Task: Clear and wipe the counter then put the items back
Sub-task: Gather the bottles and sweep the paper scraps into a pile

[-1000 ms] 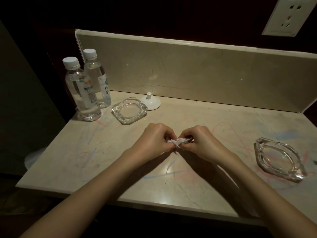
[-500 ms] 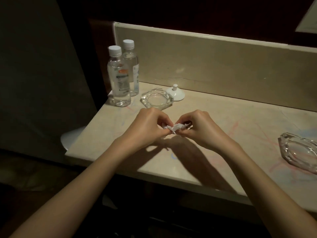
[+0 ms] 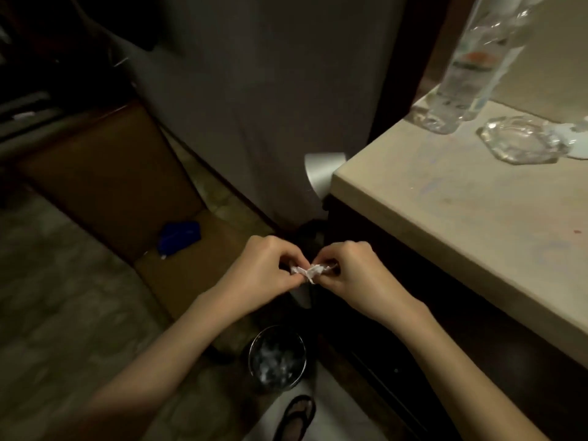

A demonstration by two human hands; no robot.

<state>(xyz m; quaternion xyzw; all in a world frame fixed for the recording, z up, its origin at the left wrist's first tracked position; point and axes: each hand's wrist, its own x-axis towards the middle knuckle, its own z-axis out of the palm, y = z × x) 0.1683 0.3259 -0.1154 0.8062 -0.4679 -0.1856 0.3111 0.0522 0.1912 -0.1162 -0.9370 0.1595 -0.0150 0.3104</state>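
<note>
Both hands meet off the counter's [image 3: 445, 214] left edge: the left hand [image 3: 264, 275] and right hand [image 3: 353, 275] each pinch an end of a crumpled tissue [image 3: 307, 271]. It hangs above the floor bin [image 3: 277, 358], likely for dropping. Bottles [image 3: 471, 68] and an ashtray [image 3: 521, 140] remain on the counter.

White crumpled paper [image 3: 308, 271], beige scribbled counter [image 3: 461, 198], clear glass ashtray [image 3: 521, 144], blue object [image 3: 180, 237]

A single head-worn camera looks steeply down and forward, close above the person's two forearms. It faces the floor [image 3: 63, 313] beside the counter [image 3: 461, 218], whose corner fills the right side, seen from above and near. No second view shares the scene.
</note>
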